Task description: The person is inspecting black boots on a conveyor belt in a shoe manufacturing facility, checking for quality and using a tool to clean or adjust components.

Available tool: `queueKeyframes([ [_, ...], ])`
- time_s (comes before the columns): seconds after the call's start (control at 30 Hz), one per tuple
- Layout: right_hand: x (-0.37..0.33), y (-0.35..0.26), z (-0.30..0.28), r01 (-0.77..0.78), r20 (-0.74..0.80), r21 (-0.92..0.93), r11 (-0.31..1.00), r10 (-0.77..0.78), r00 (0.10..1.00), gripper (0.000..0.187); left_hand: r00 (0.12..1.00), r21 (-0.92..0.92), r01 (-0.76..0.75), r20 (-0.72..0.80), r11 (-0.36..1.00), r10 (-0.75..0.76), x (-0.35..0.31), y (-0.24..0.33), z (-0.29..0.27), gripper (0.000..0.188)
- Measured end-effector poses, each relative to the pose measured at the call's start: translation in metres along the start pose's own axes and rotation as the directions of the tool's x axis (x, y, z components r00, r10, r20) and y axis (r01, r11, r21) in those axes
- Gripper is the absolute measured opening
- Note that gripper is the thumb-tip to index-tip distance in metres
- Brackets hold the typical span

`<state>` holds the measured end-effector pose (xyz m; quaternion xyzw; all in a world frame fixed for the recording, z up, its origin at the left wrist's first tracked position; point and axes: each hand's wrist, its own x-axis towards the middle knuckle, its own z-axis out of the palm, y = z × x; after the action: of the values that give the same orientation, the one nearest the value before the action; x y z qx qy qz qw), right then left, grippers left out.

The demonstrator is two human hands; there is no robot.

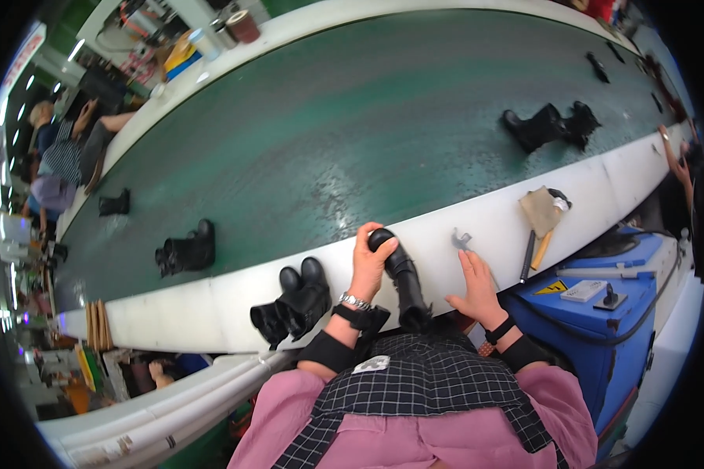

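Boot (404,280) over white ledge (438,215), toe toward 11 o'clock; left hand (367,264) clamped on toe end. Right hand (475,291): thumb apart from fingers, near grey tool (461,239) at boot's 2 o'clock; contact unclear. Step, judged: steadying boot, reaching toward tool. Next move likely calls for pinching tool, boot held still.

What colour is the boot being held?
Black; the boot shows best in the head view.

Footwear factory floor: black boots (406,281), green conveyor belt (328,133).
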<state>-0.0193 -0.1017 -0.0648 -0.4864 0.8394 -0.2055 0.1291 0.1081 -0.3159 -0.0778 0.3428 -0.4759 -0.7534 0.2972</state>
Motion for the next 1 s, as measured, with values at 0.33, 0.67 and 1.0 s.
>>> queueKeyframes([
  [0.33,0.043,-0.070,0.038,0.229,0.132,0.561,0.795,-0.359,0.924,0.088,0.825,0.140,0.565,-0.074,0.814,-0.560,-0.037,0.006,-0.030,0.054],
  [0.67,0.049,-0.094,0.065,0.179,0.207,0.529,0.830,-0.331,0.921,0.095,0.800,0.662,-0.077,-0.405,0.745,0.442,-0.142,0.107,-0.098,0.008],
  [1.0,0.067,-0.156,0.102,0.224,0.219,0.512,0.829,-0.378,0.899,0.081,0.894,0.686,0.085,-0.373,0.722,0.250,-0.153,0.107,-0.130,0.035],
])
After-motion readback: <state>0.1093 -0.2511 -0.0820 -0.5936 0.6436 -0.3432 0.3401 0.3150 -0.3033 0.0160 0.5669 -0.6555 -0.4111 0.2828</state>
